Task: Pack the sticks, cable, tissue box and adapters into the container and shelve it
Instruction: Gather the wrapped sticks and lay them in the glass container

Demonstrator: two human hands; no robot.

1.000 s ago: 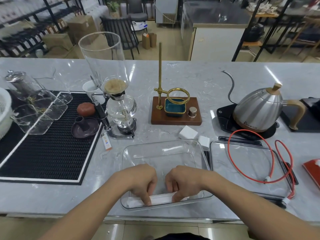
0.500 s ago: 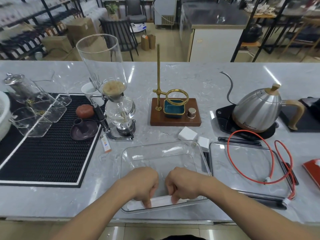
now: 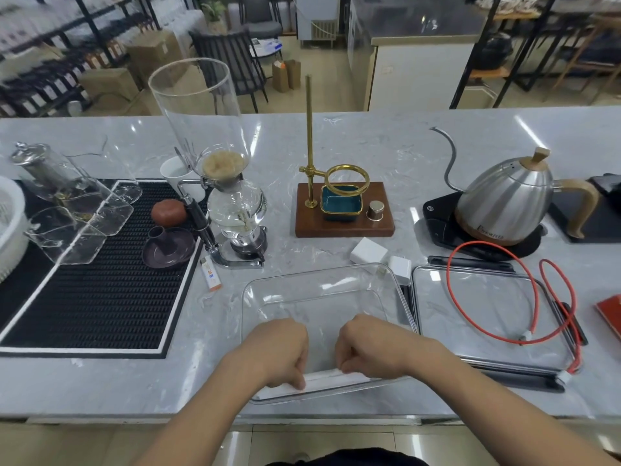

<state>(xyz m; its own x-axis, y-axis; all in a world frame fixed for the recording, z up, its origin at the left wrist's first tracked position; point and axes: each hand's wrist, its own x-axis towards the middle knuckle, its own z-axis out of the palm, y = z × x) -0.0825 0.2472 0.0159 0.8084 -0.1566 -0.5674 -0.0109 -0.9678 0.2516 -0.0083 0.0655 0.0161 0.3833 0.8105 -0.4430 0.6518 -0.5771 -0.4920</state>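
A clear plastic container [image 3: 322, 280] sits on the marble counter in front of me. Along its near wall lie white sticks [image 3: 324, 378]. My left hand [image 3: 279, 351] and my right hand [image 3: 366, 344] are both inside the container, fingers curled down onto the sticks. Two white adapters [image 3: 369, 251] [image 3: 400, 266] lie just behind the container's far right corner. The red cable [image 3: 497, 297] loops over the container's clear lid [image 3: 433, 297] to the right. A red box [image 3: 610, 312], cut off by the right edge, may be the tissue box.
A siphon coffee maker [image 3: 232, 196] and an orange lighter [image 3: 211, 274] stand left of the container by a black mat [image 3: 100, 297]. Behind are a wooden dripper stand [image 3: 344, 210] and a steel kettle [image 3: 504, 203] on its black base. The counter edge runs just below the container.
Both hands stay on the sticks at the container's near wall; their fingers have curled in tighter. The view shifted slightly.
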